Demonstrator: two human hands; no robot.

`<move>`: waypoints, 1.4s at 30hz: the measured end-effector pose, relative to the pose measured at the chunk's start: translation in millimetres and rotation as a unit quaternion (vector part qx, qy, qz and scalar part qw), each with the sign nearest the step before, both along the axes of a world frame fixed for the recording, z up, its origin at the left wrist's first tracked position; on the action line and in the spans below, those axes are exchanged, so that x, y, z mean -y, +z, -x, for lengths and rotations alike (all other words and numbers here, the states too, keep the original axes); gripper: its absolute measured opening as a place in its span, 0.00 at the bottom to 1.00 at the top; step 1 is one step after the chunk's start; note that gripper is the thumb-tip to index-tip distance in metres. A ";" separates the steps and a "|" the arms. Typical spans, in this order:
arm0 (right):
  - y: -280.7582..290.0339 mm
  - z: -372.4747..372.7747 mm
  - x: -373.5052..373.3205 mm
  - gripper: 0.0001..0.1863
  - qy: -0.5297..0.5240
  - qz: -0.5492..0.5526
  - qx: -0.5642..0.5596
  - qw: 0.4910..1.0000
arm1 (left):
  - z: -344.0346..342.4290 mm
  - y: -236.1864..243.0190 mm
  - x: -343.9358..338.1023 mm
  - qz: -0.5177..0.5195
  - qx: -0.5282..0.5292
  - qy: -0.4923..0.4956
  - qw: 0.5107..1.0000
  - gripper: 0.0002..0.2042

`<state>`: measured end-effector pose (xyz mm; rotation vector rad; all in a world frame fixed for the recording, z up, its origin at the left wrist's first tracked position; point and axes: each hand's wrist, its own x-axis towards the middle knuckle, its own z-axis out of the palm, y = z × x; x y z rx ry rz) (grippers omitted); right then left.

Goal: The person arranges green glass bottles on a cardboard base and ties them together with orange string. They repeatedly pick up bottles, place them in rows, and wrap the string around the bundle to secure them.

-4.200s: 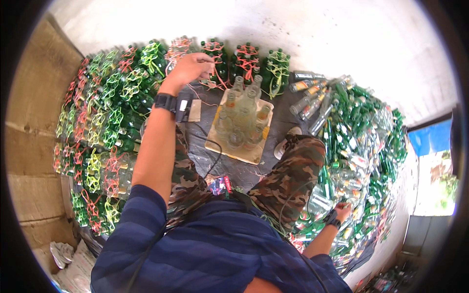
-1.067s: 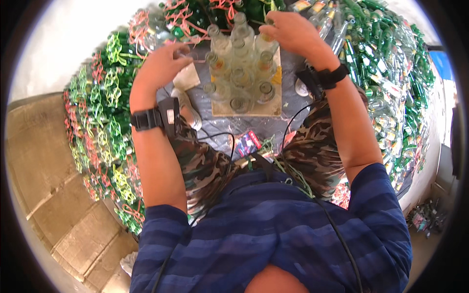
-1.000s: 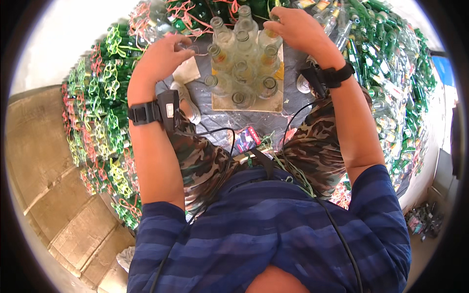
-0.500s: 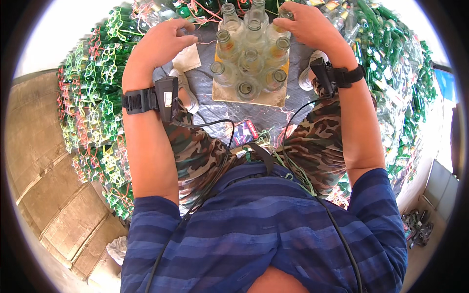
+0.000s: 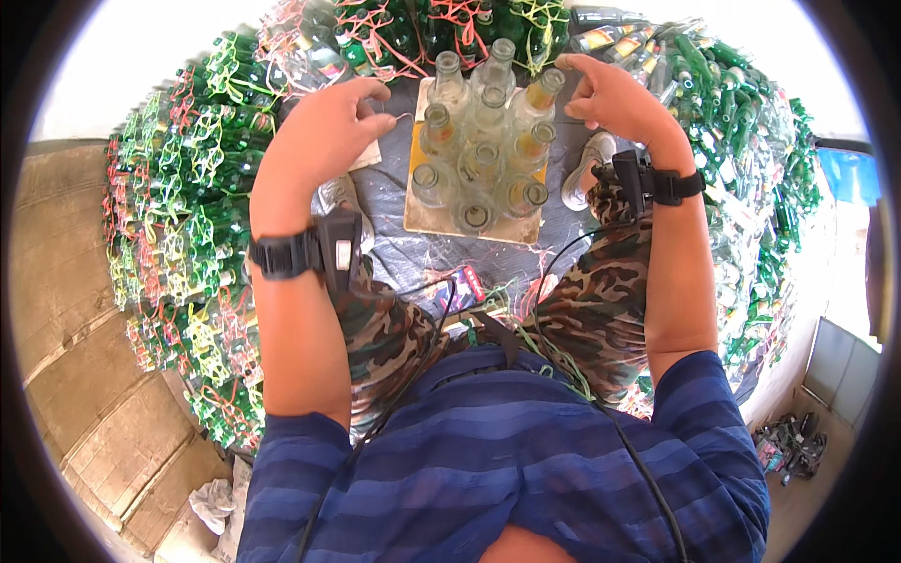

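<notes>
Several clear glass bottles (image 5: 485, 161) stand upright, packed close together, on a pale board (image 5: 432, 217) with yellow patches, between my feet. To the left of the group hovers my left hand (image 5: 328, 124), its thumb and fingers apart and nothing visible between them. My right hand (image 5: 615, 101) is at the group's right rear, beside a bottle with a yellowish label (image 5: 543, 92). Its index finger reaches toward that bottle's mouth without gripping it, and the thumb is spread away. Both wrists carry black strapped devices.
Tied green bottles (image 5: 202, 178) are stacked at the left, with more bundles (image 5: 455, 33) behind the board. Loose bottles (image 5: 741, 169) pile up at the right. A dark sheet (image 5: 394, 249) covers the floor, with a red and blue packet (image 5: 462, 287) on it. Black cables cross my lap.
My right hand has come away from the rear right bottle it was touching. My left hand stays left of the group, fingers still apart. The whole view has shifted, so the bottles appear lower.
</notes>
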<state>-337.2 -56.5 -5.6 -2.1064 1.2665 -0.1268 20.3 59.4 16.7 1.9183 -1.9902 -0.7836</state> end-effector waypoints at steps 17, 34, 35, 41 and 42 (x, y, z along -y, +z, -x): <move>-8.5 8.6 -30.8 0.32 -0.111 0.062 0.158 0.979 | 2.1 5.5 -6.8 0.111 -0.127 0.118 0.979 0.12; -7.5 -32.3 -40.0 0.19 -0.061 0.026 0.184 0.981 | 5.3 8.3 -4.3 0.119 -0.102 0.074 0.985 0.12; -7.5 -32.5 -41.9 0.19 -0.069 0.025 0.183 0.980 | 5.9 7.0 -2.9 0.117 -0.107 0.074 0.985 0.12; -19.2 -20.0 -46.6 0.29 -0.103 0.053 0.213 0.970 | 3.8 -4.9 7.9 0.121 -0.107 0.050 0.986 0.13; -16.8 -17.6 -50.6 0.33 -0.107 0.081 0.227 0.965 | 0.1 -10.7 7.8 0.121 -0.106 0.052 0.986 0.13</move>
